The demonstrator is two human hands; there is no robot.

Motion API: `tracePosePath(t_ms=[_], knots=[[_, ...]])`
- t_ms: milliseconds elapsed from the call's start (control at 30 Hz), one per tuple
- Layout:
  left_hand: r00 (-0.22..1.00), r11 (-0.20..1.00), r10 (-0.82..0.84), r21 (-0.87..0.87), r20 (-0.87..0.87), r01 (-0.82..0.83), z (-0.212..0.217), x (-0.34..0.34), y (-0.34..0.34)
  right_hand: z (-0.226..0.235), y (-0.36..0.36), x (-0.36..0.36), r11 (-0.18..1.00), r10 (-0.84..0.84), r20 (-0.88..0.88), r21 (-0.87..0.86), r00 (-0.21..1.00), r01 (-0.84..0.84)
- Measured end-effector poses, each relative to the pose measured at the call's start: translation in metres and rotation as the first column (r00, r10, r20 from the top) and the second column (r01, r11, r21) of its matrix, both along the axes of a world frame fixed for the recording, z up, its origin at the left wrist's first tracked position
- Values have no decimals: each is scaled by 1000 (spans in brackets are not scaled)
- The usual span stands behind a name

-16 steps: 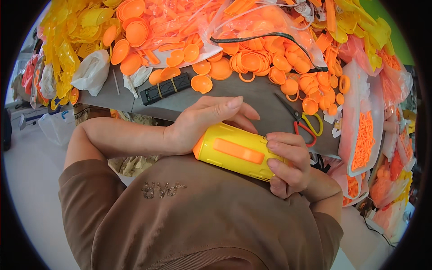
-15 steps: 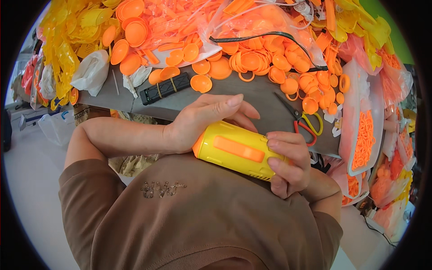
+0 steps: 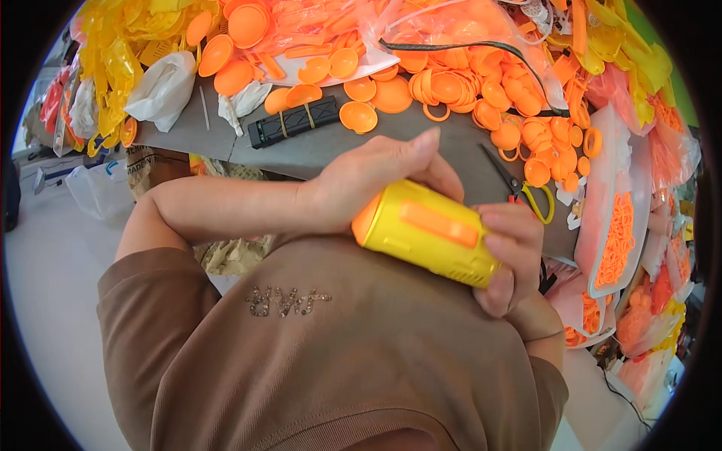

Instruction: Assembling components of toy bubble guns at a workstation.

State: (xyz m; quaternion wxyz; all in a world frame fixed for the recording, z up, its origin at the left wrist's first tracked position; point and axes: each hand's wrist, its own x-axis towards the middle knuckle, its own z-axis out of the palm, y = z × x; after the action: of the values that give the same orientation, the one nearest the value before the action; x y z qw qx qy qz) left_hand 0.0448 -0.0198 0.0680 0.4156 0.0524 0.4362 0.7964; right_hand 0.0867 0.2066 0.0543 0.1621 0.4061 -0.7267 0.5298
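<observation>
Pinching right hand (image 3: pixel 515 248): gripped yellow cylinder (image 3: pixel 425 239) by near edge of table (image 3: pixel 301 159).
Left hand (image 3: pixel 380 173): half-spread, touched its orange end (image 3: pixel 366 219).

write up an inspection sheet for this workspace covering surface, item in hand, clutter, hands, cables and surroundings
surface: grey tabletop, crowded along its far side
item in hand: yellow cylinder with an orange end, held tilted above the brown shirt
clutter: loose orange cups, yellow parts, black banded bar, scissors
hands: left hand against the orange end; right hand grips the other end
cables: thin black cord at lower right
surroundings: translucent tub of small orange pieces at right; pale floor at left
</observation>
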Motion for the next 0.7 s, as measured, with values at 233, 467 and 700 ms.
tracePosePath(t_ms=[233, 467, 700], knots=[[983, 984, -174, -28, 53, 176, 2, 4, -2, 5, 4, 3, 990, 109, 48, 88, 993, -113], [995, 981, -70, -175, 71, 81, 27, 5, -7, 18, -6, 1, 990, 106, -86, 104, 991, -97], [975, 976, -190, -130, -114, 175, 51, 13, -9, 32, -13, 5, 996, 92, -265, 10, 960, -93]])
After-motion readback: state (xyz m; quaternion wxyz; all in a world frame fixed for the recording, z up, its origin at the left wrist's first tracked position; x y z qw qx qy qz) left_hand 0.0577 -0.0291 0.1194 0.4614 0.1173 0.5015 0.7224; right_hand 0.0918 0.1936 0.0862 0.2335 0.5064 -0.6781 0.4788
